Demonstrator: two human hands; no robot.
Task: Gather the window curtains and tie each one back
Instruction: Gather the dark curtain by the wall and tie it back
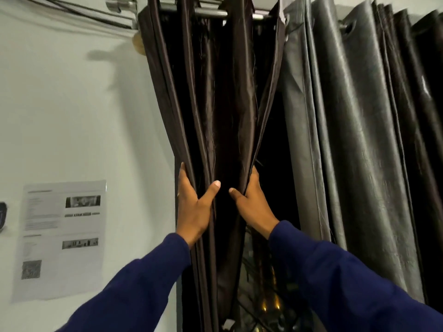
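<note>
There, brown curtain (215, 104) between fingers (183, 176)

Indoor room, maybe office: white wall (72, 116) with taped printed sheet (60, 238), cables (79, 10), curtains (215, 104) on rod (211, 13)

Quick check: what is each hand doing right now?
Left hand: grips the left side of the dark brown curtain, fingers behind it, thumb in front.
Right hand: grips the right side of the same curtain.
</note>
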